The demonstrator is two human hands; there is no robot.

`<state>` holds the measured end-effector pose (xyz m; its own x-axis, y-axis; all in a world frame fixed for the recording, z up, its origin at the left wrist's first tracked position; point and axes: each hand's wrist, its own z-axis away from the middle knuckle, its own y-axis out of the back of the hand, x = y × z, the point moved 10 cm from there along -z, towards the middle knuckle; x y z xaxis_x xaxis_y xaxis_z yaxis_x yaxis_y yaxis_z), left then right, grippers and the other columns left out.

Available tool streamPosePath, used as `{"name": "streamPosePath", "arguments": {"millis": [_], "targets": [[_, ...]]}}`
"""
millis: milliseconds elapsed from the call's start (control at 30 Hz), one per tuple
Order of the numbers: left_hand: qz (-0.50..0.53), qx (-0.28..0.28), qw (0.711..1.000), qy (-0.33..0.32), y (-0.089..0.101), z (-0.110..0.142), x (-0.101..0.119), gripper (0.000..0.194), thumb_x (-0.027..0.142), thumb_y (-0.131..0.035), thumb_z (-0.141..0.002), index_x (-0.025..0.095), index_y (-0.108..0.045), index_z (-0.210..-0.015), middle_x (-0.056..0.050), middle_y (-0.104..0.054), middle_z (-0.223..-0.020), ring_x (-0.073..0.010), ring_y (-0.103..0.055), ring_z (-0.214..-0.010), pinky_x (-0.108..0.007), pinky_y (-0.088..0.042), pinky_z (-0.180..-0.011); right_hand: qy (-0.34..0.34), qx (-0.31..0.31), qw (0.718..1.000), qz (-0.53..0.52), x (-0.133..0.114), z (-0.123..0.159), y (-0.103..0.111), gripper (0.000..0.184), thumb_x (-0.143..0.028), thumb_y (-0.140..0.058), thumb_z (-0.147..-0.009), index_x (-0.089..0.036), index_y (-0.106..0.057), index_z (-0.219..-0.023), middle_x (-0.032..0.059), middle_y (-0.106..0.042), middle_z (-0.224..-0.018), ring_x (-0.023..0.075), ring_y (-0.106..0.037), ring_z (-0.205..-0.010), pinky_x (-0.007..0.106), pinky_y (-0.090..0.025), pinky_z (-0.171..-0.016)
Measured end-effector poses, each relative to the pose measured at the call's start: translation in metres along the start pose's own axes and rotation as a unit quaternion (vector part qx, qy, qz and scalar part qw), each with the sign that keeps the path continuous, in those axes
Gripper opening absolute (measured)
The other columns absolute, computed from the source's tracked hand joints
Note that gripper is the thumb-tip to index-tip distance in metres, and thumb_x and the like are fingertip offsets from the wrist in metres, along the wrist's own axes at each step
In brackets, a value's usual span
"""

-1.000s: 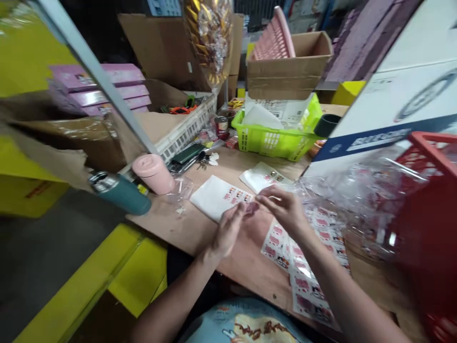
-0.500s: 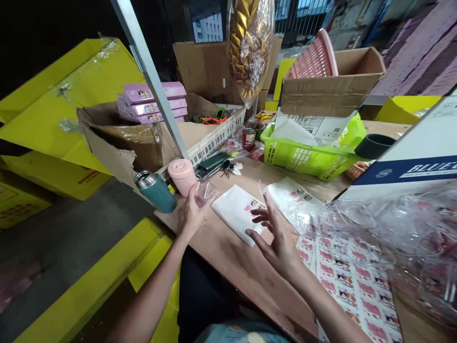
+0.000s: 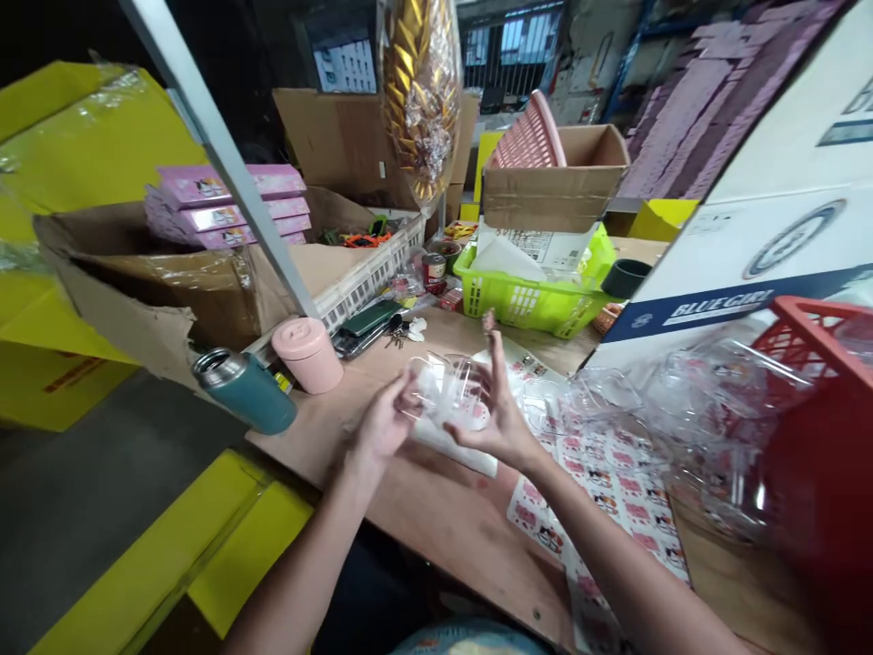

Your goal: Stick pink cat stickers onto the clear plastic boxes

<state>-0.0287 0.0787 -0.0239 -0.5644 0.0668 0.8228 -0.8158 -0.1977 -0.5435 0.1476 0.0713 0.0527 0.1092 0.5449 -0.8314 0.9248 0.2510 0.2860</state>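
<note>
My left hand (image 3: 388, 414) is closed on the left side of a clear plastic container (image 3: 443, 387), lifted above the tabletop. My right hand (image 3: 501, 414) is at the container's right side, its thumb below and its curled fingers around the edge. Its index finger points up, with a small pinkish piece (image 3: 489, 320) at the tip, too blurred to name. Beneath the container lies a white printed sheet (image 3: 464, 453), partly covered. To the right is a sheet of cat-and-pink stickers (image 3: 607, 482).
A pink canister (image 3: 306, 355) and a teal flask (image 3: 249, 391) stand on the left. Keys (image 3: 396, 337) lie behind. Clear plastic containers (image 3: 688, 400) pile up at right beside a red basket (image 3: 818, 341). A green basket (image 3: 525, 305) is at the back.
My left hand has brought the clear container rightward and up from beside the pink canister. My right hand now meets it. The view has turned to the right, bringing the red basket in.
</note>
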Motion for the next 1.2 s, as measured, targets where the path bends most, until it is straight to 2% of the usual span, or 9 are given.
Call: {"name": "streamPosePath", "arguments": {"millis": [133,233,300,433,533,600,700,867,1200], "targets": [[-0.062,0.062,0.993,-0.076,0.029,-0.009,0.019,0.018,0.029,-0.075,-0.082,0.014,-0.067,-0.089,0.003,-0.054,-0.061,-0.0116,-0.056,-0.061,-0.025,-0.052,-0.069,-0.051,-0.001,0.997,-0.061,0.004,0.017,0.036,0.132,-0.042,-0.078,-0.077,-0.028,0.03,-0.152,0.0186,-0.048,-0.14,0.0289,-0.051,-0.128,0.057,-0.04,-0.107],[-0.129,0.107,0.973,-0.158,0.03,0.004,0.043,0.043,0.027,-0.081,-0.074,0.018,-0.066,-0.113,-0.004,-0.068,-0.09,-0.0182,-0.063,-0.091,-0.027,-0.051,-0.083,-0.04,-0.05,0.997,-0.045,-0.003,0.026,0.044,0.133,-0.039,-0.08,-0.075,-0.028,0.028,-0.153,0.0191,-0.034,-0.154,0.0299,-0.039,-0.14,0.057,-0.03,-0.115],[-0.172,0.051,0.972,-0.151,0.0,0.014,0.042,0.041,0.039,-0.076,-0.08,0.019,-0.067,-0.115,-0.008,-0.07,-0.104,-0.0216,-0.064,-0.101,-0.03,-0.051,-0.088,-0.022,-0.091,0.995,-0.02,-0.01,0.027,0.042,0.132,-0.036,-0.08,-0.074,-0.029,0.024,-0.154,0.0173,-0.017,-0.163,0.0316,-0.032,-0.145,0.055,-0.027,-0.117],[-0.097,-0.171,0.973,0.124,-0.082,0.04,-0.027,0.037,0.048,-0.071,-0.083,0.011,-0.074,-0.088,-0.01,-0.073,-0.081,-0.0185,-0.068,-0.072,-0.029,-0.056,-0.068,0.041,-0.177,0.983,0.039,-0.029,0.024,0.036,0.127,-0.035,-0.081,-0.072,-0.03,0.013,-0.158,0.0136,-0.002,-0.167,0.0346,-0.032,-0.144,0.055,-0.029,-0.117],[0.004,-0.165,0.975,0.147,-0.1,0.053,-0.04,0.028,0.037,-0.077,-0.08,0.011,-0.074,-0.091,-0.007,-0.075,-0.081,-0.0152,-0.07,-0.071,-0.026,-0.056,-0.071,0.022,-0.086,0.994,0.071,-0.04,0.03,0.061,0.117,-0.037,-0.084,-0.073,-0.031,-0.006,-0.16,0.0162,-0.032,-0.156,0.0327,-0.047,-0.129,0.056,-0.037,-0.111],[0.03,-0.157,0.981,0.111,-0.102,0.059,-0.039,0.025,0.03,-0.077,-0.081,0.012,-0.074,-0.099,-0.009,-0.077,-0.094,-0.0186,-0.073,-0.089,-0.03,-0.056,-0.085,-0.042,-0.02,0.998,-0.039,-0.04,0.05,0.072,0.106,-0.041,-0.079,-0.08,-0.032,-0.01,-0.159,0.0136,-0.057,-0.126,0.026,-0.059,-0.102,0.052,-0.05,-0.095],[0.041,-0.157,0.982,0.093,-0.103,0.069,-0.045,0.026,0.02,-0.078,-0.079,0.013,-0.073,-0.104,-0.01,-0.076,-0.105,-0.0218,-0.071,-0.101,-0.036,-0.053,-0.097,-0.142,-0.034,0.931,-0.334,-0.037,0.092,0.042,0.089,-0.049,-0.067,-0.09,-0.034,-0.012,-0.158,0.0028,-0.06,-0.088,0.0152,-0.057,-0.065,0.039,-0.058,-0.066],[0.048,-0.113,0.989,0.087,-0.099,0.077,-0.059,0.037,0.013,-0.082,-0.072,0.018,-0.072,-0.108,-0.005,-0.077,-0.098,-0.0198,-0.073,-0.094,-0.038,-0.055,-0.094,-0.205,-0.043,0.798,-0.565,-0.032,0.133,-0.005,0.078,-0.051,-0.067,-0.089,-0.042,-0.023,-0.153,-0.0012,-0.061,-0.082,0.0056,-0.049,-0.048,0.03,-0.057,-0.052],[-0.009,-0.14,0.99,0.035,-0.106,0.082,-0.061,0.024,0.02,-0.078,-0.078,0.018,-0.074,-0.102,-0.007,-0.077,-0.107,-0.022,-0.071,-0.102,-0.036,-0.053,-0.097,-0.238,-0.023,0.752,-0.614,-0.024,0.137,-0.021,0.083,-0.058,-0.065,-0.088,-0.041,-0.018,-0.155,-0.0037,-0.062,-0.076,0.0042,-0.045,-0.042,0.031,-0.059,-0.051]]}}
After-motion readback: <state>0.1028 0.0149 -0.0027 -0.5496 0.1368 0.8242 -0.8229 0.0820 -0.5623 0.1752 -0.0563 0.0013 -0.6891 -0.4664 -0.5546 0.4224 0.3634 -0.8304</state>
